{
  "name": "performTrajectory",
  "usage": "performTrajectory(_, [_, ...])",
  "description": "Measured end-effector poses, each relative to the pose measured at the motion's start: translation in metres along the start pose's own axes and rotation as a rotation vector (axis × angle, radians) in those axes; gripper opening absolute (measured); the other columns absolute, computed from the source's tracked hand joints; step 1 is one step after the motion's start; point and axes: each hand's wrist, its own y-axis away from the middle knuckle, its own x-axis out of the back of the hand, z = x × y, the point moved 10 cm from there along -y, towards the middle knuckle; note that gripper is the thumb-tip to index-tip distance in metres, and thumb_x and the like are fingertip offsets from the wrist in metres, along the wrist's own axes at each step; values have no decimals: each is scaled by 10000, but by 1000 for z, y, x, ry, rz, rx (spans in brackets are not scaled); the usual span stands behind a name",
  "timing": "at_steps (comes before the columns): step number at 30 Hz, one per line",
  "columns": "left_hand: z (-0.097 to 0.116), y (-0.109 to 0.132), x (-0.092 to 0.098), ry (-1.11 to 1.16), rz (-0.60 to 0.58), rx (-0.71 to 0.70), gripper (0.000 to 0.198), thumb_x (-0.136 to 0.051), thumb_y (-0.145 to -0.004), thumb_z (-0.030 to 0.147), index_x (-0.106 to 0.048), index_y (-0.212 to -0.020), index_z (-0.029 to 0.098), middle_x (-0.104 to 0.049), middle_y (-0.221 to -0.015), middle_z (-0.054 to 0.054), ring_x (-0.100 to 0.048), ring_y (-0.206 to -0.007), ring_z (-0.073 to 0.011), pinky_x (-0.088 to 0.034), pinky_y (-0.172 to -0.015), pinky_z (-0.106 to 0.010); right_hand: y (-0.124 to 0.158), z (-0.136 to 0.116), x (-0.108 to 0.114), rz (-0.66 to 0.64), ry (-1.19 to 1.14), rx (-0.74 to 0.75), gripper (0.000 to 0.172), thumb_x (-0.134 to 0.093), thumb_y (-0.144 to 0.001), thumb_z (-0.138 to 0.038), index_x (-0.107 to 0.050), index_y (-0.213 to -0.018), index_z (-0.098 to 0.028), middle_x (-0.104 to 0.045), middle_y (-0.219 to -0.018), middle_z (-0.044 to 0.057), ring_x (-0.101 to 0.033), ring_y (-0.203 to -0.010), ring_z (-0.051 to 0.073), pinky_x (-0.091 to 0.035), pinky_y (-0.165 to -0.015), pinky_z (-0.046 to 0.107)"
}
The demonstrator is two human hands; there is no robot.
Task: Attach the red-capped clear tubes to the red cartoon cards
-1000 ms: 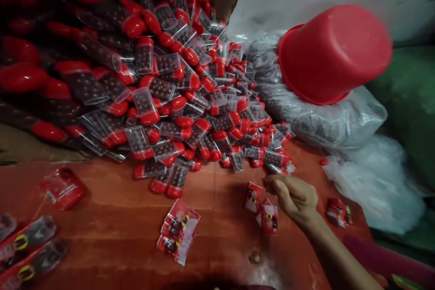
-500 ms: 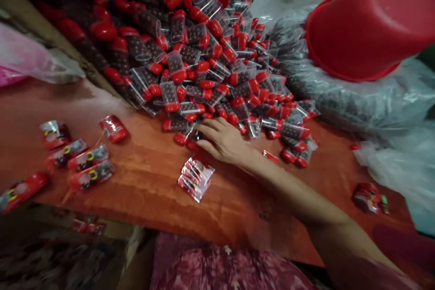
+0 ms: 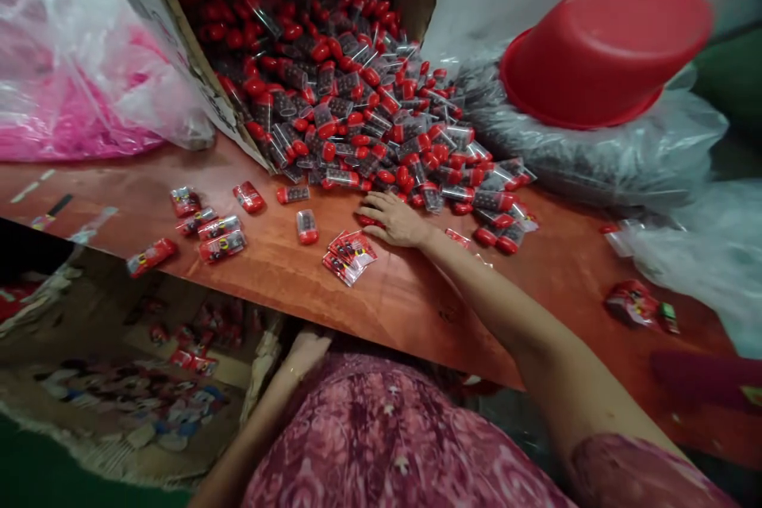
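My right hand (image 3: 394,221) is at the front edge of a heap of small clear containers with red ends (image 3: 357,107). Between its thumb and fingers shows the red end of one container (image 3: 370,220). Two similar containers, one lying (image 3: 294,194) and one pointing toward me (image 3: 307,227), sit apart from the heap on the left. Just below my right hand lies a fanned stack of red printed wrappers (image 3: 350,255). My left hand (image 3: 309,349) is low at the table's front edge by my clothing, its fingers hidden.
Several wrapped red pieces (image 3: 221,246) lie on the orange tabletop (image 3: 405,305) at left. A cardboard box (image 3: 196,55) holds the heap. At right stand a red bucket (image 3: 595,55) and plastic bags (image 3: 589,167). Below left, an open carton (image 3: 136,309) contains wrapped pieces.
The view has shifted, bringing my left hand into sight. Two containers now lie separate from the heap, left of my right hand, which stays at the heap's front edge.
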Motion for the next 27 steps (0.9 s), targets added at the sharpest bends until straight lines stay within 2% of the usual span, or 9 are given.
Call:
performTrajectory(2, [12, 13, -10, -18, -173, 11, 237, -589, -793, 392, -669, -767, 170, -675, -764, -33, -639, -730, -199, -507, -651, -297, 13, 0, 2, 5, 17, -33, 429, -398, -919, -415, -534, -1252, -181, -507, -1314, 129, -385, -1276, 286, -299, -1040, 491])
performTrajectory(4, [35, 20, -1, -50, -195, -19, 344, -506, -817, 447, -681, -698, 176, -694, -684, -33, -647, -679, -205, -506, -656, -294, 23, -4, 7, 29, 44, -79, 426, -384, -925, -403, -529, -1257, -177, -502, -1319, 132, -368, -1289, 300, -284, -1046, 507])
performTrajectory(5, [49, 19, 11, -75, -125, -48, 397, -430, -848, 462, -691, -751, 179, -715, -747, -42, -657, -728, -206, -508, -706, -299, 27, -7, 11, 51, 59, -111, 426, -381, -927, -396, -534, -1250, -165, -501, -1318, 141, -362, -1293, 309, -283, -1045, 513])
performTrajectory(8, [98, 1, 59, -258, 324, -249, 375, -401, -859, 392, -648, -1048, 183, -665, -1136, -87, -593, -1069, -233, -417, -960, -348, 39, -27, 21, 115, 74, -180, 423, -374, -929, -383, -564, -1208, -129, -523, -1291, 165, -386, -1270, 323, -300, -1033, 514])
performTrajectory(11, [111, -39, 68, -467, 464, -261, 456, -390, -841, 285, -516, -1245, 115, -483, -1363, -168, -392, -1301, -282, -305, -1056, -457, 50, -55, 20, 148, 30, -200, 420, -348, -938, -368, -575, -1193, -124, -541, -1282, 166, -425, -1240, 305, -329, -1024, 494])
performTrajectory(16, [111, -97, 61, -667, 388, -237, 440, -307, -879, 269, -525, -1238, 139, -478, -1374, -146, -381, -1301, -311, -288, -1043, -505, 57, -81, -1, 134, -37, -255, 420, -350, -937, -353, -547, -1233, -128, -548, -1288, 156, -432, -1240, 301, -347, -1023, 494])
performTrajectory(22, [144, -142, 45, -692, 288, -299, 420, -351, -879, 309, -565, -1209, 163, -463, -1392, -120, -349, -1315, -327, -285, -1039, -508, 56, -78, -11, 154, -110, -274, 400, -386, -927, -359, -550, -1225, -148, -544, -1293, 143, -433, -1241, 291, -337, -1037, 495])
performTrajectory(24, [153, -143, 41, -681, 275, -272, 407, -391, -865, 316, -583, -1183, 150, -512, -1346, -128, -390, -1287, -323, -312, -1029, -482, 58, -71, -6, 215, -180, -286, 387, -381, -928, -353, -562, -1203, -149, -560, -1269, 147, -457, -1221, 272, -363, -1025, 477])
performTrajectory(27, [168, -112, 39, -684, 386, -314, 409, -431, -852, 383, -635, -1089, 118, -631, -1165, -154, -447, -1226, -335, -312, -1024, -484, 65, -56, 1, 328, -302, -327, 356, -363, -932, -326, -595, -1134, -147, -599, -1200, 153, -523, -1144, 244, -431, -970, 434])
